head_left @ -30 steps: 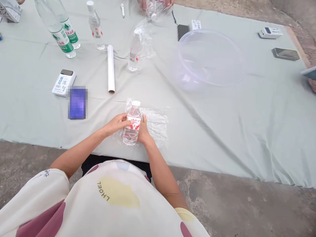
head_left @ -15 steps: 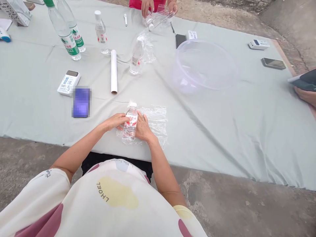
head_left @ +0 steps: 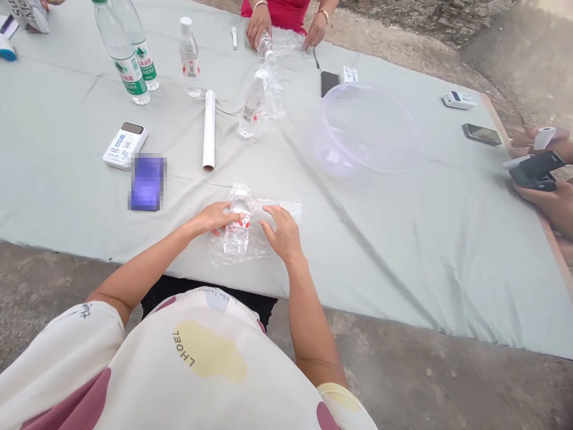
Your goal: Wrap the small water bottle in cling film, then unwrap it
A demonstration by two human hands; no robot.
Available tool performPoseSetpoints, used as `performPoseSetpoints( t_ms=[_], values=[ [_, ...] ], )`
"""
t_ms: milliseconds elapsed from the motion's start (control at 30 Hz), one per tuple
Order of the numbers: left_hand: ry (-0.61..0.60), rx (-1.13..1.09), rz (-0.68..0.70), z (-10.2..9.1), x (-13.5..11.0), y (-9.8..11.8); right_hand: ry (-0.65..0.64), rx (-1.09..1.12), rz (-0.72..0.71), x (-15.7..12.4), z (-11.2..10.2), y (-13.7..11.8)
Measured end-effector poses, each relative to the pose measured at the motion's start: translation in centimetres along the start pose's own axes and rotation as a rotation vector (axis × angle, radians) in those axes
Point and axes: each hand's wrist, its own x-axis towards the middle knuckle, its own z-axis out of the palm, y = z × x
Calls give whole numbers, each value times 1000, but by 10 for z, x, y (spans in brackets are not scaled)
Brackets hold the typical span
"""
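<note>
A small water bottle with a red and white label stands on a sheet of clear plastic wrap near the front edge of the grey-green cloth. My left hand is closed round the bottle's left side. My right hand sits just right of the bottle, fingers bent, pinching the plastic wrap and lifting it toward the bottle.
A roll of wrap, a wrapped bottle, three more bottles, a white device, a blurred blue card and a clear basin lie further back. Another person's hands work opposite; a third person's hand holds a device at right.
My right hand has left the bottle's side and moved right, now gripping the wrap. The wrap's right part has been drawn in toward the bottle. My left hand stays on the bottle.
</note>
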Motion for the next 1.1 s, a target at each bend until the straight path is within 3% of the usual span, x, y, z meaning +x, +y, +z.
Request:
performPoseSetpoints(
  t_ms=[133,267,367,500,667,867,967,1100],
  values=[
    [52,125,-6,4,1,6,-28,64,-128,-44,14,-27],
    [66,320,11,6,-2,13,-49,59,-76,-85,29,-45],
    [87,511,31,9,-5,19,-110,91,-44,-103,32,-44],
    [117,699,41,17,-11,21,-60,63,-6,-111,20,-32],
    [254,762,13,18,-21,6,34,22,27,-98,6,-28],
    [339,619,23,5,-34,-22,62,129,-25,-53,14,-62],
    [420,607,-38,4,-42,-38,47,119,-9,-32,23,-77],
    [331,603,-66,9,-55,-51,32,84,50,-12,34,-87]
  ],
)
